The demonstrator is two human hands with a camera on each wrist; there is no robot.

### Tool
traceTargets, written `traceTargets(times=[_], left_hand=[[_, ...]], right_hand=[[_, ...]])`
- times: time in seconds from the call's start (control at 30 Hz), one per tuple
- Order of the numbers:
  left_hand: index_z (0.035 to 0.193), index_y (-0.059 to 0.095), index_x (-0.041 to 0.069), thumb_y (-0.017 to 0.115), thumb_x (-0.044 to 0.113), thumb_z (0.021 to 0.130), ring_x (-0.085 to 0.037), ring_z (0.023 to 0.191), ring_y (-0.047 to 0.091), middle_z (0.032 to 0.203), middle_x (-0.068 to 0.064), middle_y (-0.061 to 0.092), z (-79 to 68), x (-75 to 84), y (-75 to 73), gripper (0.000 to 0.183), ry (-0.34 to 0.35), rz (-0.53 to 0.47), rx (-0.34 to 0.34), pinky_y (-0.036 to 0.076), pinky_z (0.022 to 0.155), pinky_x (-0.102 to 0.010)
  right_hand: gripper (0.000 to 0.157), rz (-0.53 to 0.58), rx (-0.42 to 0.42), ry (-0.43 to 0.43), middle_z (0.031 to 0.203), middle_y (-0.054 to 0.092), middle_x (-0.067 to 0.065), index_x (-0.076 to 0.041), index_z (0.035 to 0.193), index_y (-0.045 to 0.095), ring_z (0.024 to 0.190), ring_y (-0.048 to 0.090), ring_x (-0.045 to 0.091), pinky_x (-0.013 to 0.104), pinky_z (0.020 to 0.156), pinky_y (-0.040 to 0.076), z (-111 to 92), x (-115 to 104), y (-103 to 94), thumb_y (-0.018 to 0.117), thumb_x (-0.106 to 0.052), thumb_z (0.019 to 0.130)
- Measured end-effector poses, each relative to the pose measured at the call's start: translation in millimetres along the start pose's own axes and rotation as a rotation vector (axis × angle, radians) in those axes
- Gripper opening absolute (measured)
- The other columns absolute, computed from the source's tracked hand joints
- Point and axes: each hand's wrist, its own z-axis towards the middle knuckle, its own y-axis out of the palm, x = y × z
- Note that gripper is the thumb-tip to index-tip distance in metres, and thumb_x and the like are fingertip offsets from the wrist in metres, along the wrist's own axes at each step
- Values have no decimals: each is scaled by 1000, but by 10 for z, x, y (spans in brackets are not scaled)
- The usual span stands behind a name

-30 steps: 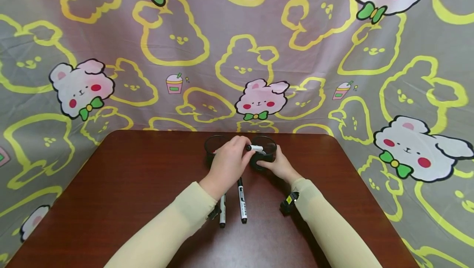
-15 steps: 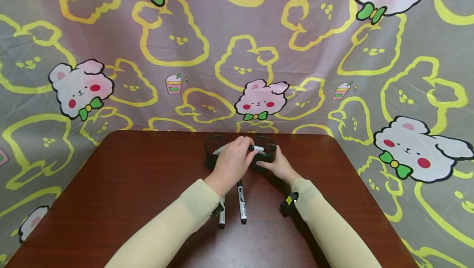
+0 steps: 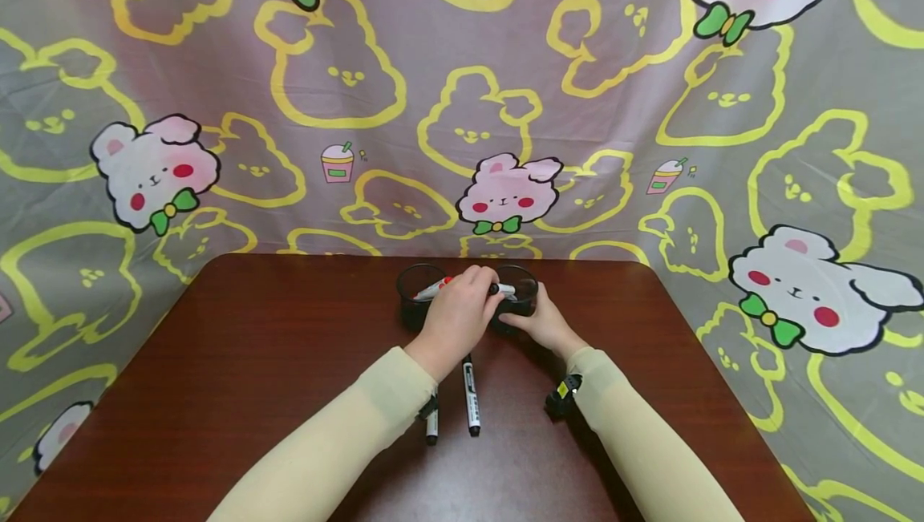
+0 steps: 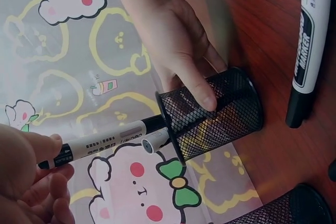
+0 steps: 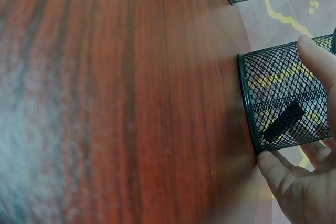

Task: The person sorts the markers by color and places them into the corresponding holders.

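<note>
Near the far edge of the surface (image 3: 238,362), a left hand (image 3: 459,312) with curled fingers pinches a white marker (image 4: 107,142) by one black end, the other at the mouth of a black mesh cup (image 4: 226,125) gripped in the half-open right hand (image 3: 545,325).

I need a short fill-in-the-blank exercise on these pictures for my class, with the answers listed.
1. The left hand pinches the ____-coloured end of a marker.
2. The right hand holds a cup walled with wire ____.
3. In the head view, ____ markers lie on the table.
4. The other cup holds a white marker with ____ parts.

Missing words: black; mesh; two; red.
</note>
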Motion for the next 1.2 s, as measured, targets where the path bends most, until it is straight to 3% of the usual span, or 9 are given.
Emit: traceTargets(times=[0.3,0.57,1.2], left_hand=[[107,63,5,78,18,93,-22,81,68,96,-8,66,4,-16,44,25,6,25,-9,59,73,-34],[112,63,6,75,23,96,-20,83,68,100,-7,66,33,-5,85,26,4,47,-69,60,75,-30],[115,61,6,73,17,97,-22,84,68,101,-9,66,98,12,197,24,-32,-29,-108,60,76,-34]], right_hand=[[81,15,-3,-13,145,52,18,-12,147,32,132,56,35,55,113,43,-9,-18,9,85,-21,87],[80,10,9,-26,145,51,19,-11,147,32,132,55,35,55,114,42,-12,-20,11,85,-19,87],[81,-4,15,-37,146,49,20,-9,147,33,134,54,36,56,113,42,18,17,7,85,-24,87]])
